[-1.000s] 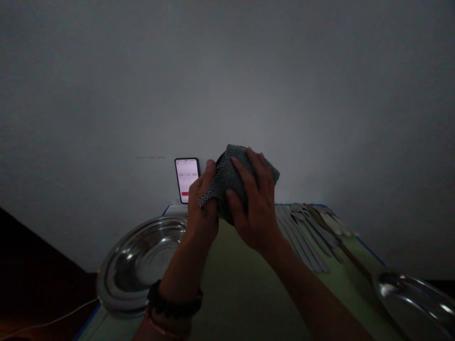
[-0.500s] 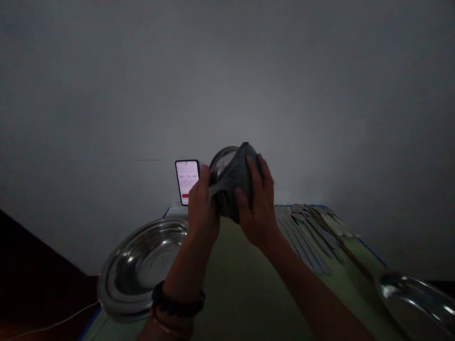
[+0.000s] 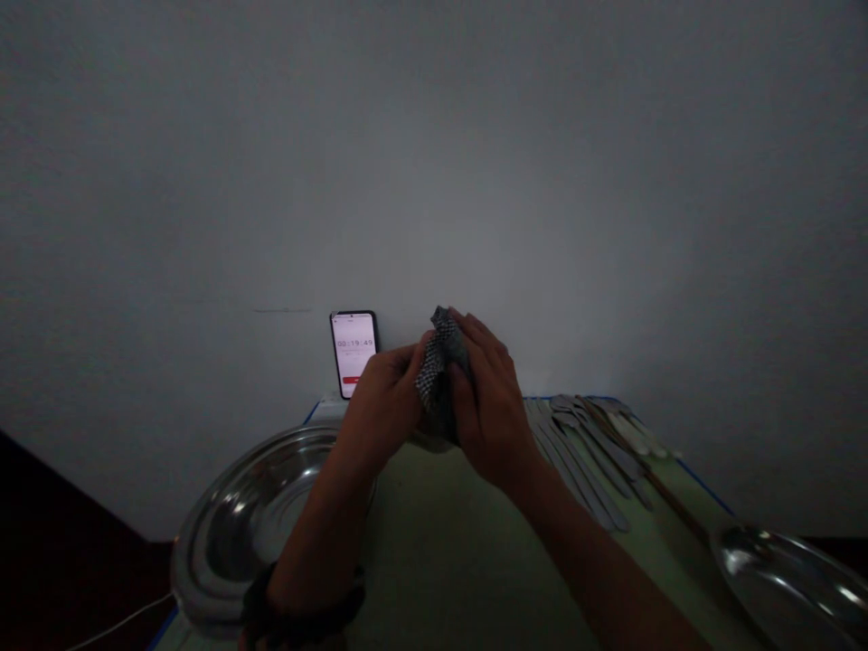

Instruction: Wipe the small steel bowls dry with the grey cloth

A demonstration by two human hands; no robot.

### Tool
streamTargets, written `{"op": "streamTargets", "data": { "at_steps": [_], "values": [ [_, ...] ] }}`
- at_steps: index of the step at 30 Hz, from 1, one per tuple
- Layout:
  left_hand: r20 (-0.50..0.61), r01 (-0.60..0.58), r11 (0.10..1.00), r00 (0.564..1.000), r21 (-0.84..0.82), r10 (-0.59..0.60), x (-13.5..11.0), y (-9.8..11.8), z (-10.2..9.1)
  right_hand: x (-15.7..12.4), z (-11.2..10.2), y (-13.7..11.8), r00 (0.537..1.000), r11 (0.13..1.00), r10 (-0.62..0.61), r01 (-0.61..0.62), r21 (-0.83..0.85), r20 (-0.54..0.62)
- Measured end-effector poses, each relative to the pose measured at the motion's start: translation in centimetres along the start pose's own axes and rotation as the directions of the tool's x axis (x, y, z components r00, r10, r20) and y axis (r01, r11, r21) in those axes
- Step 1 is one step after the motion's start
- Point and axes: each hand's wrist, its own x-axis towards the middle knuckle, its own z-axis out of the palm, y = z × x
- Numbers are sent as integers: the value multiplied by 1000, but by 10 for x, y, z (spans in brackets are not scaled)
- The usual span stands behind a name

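Both my hands meet above the middle of the green table (image 3: 434, 542). My left hand (image 3: 380, 407) and my right hand (image 3: 488, 407) are closed round a checkered grey cloth (image 3: 438, 375) that is bunched between them. A small steel bowl is almost wholly hidden under the cloth and my fingers; only a sliver of its rim (image 3: 427, 443) shows below. A dark bracelet (image 3: 298, 615) sits on my left wrist.
A large steel basin (image 3: 244, 524) stands at the table's left. A phone (image 3: 353, 353) with a lit timer leans on the wall behind. Several spoons and utensils (image 3: 589, 443) lie in a row at the right. Another steel dish (image 3: 793, 588) is at the near right corner.
The hands have sunk lower and closer together. The cloth, earlier spread over the bowl, is now bunched up. The bowl's shiny inside, seen half a second ago, is now covered.
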Motion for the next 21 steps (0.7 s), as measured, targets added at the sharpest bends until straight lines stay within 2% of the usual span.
{"op": "streamTargets", "data": {
  "at_steps": [2, 4, 5, 6, 8, 10, 11, 12, 14, 18, 21],
  "values": [
    [-13, 51, 998, 999, 43, -50, 1, -6, -2, 6, -8, 15, 988, 986, 149, -146, 83, -29],
    [-53, 102, 994, 994, 29, -101, 2, -12, -4, 11, -18, 24, 939, 939, 330, -317, 134, -93],
    [-65, 116, 993, 991, 11, -115, 3, -14, -5, 14, -24, 26, 917, 923, 375, -357, 142, -133],
    [-68, 118, 993, 991, -2, -118, 3, -15, -6, 16, -29, 26, 909, 921, 383, -362, 145, -165],
    [-33, 99, 995, 995, -11, -99, 2, -14, -7, 18, -37, 21, 935, 940, 326, -306, 150, -137],
    [25, 62, 998, 998, -16, -62, 0, -12, -8, 19, -39, 16, 965, 950, 261, -261, 169, 22],
    [47, 47, 999, 998, -20, -46, -1, -10, -9, 19, -39, 14, 961, 946, 249, -268, 182, 117],
    [59, 40, 999, 998, -26, -39, -2, -9, -10, 19, -38, 14, 946, 936, 255, -294, 196, 199],
    [62, 76, 995, 995, -56, -73, -3, -9, -14, 18, -36, 17, 910, 898, 300, -370, 237, 286],
    [8, 215, 937, 975, -274, -221, -2, -12, -22, 18, -35, 29, 887, 805, 352, -450, 387, 298],
    [-97, 169, 842, 963, -513, -252, 1, -13, -21, 16, -31, 36, 881, 715, 402, -473, 515, 250]
  ]
}}
